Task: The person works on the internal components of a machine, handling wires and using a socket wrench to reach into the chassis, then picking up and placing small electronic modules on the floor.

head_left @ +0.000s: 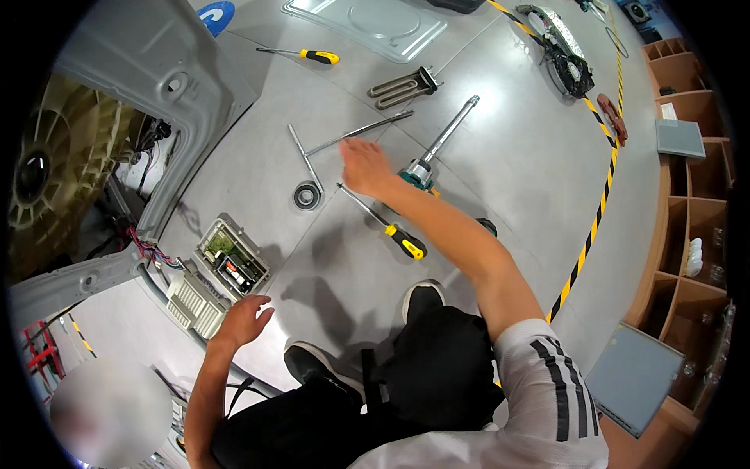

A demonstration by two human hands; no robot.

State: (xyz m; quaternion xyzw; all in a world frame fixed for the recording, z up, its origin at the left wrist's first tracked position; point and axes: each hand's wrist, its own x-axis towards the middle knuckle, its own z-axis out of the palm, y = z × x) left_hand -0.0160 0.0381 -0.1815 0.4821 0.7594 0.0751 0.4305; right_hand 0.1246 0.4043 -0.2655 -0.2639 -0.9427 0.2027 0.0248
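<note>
My right hand point(366, 166) reaches out over the floor beside a T-handle wrench point(362, 128), its fingers apart. Whether the fingertips touch the wrench's shaft I cannot tell. Below it lies a screwdriver point(402, 241) with a yellow and black handle, and a round bearing point(306, 196) rests by the wrench's crossbar. Just right of that hand, a green power tool point(419, 173) with a long socket extension is partly hidden by my forearm. My left hand point(246, 319), fingers spread and holding nothing, hovers near an opened pale control box point(232, 258) with a circuit board inside.
At left stands an opened washing machine casing point(176, 86) with wires. A second screwdriver point(319, 57), a heating element point(404, 87) and a grey panel point(371, 27) lie farther off. Striped tape point(598, 215) and wooden shelving point(672, 234) run along the right. A blurred round patch covers the lower left.
</note>
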